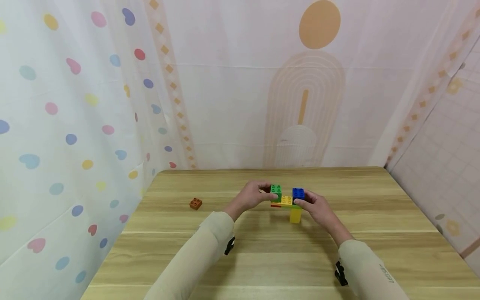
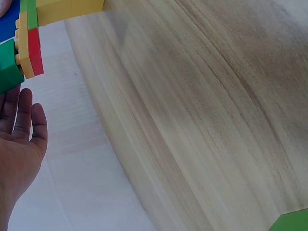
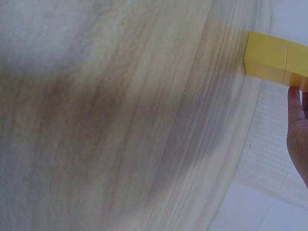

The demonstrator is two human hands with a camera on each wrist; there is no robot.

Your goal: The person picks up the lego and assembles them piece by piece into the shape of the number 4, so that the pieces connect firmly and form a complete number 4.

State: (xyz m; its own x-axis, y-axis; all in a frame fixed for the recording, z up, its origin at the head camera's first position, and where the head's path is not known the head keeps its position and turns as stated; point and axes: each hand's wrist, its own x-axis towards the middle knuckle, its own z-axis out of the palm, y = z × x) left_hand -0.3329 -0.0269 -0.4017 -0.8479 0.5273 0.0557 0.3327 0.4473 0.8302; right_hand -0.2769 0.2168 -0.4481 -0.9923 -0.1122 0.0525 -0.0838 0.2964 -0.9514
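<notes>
In the head view my left hand (image 1: 254, 196) pinches a green toy brick (image 1: 276, 191) between thumb and fingers. That brick sits at the left end of a yellow studded piece (image 1: 286, 200); the left wrist view shows some yellow studs between the two. My right hand (image 1: 318, 207) grips a blue brick (image 1: 298, 193) at the right end, its thumb on the near side. Underneath are a thin red piece (image 2: 35, 52) and a lime green piece (image 2: 32, 14). A yellow column (image 1: 295, 216) on the right supports the build; the right wrist view shows its stacked yellow bricks (image 3: 265, 55).
An orange-brown brick (image 1: 195, 203) lies by itself on the left of the wooden table (image 1: 262, 266). Patterned curtains (image 1: 225, 104) hang behind and at both sides. A green shape (image 2: 292, 222) enters the lower corner of the left wrist view; its kind is unclear.
</notes>
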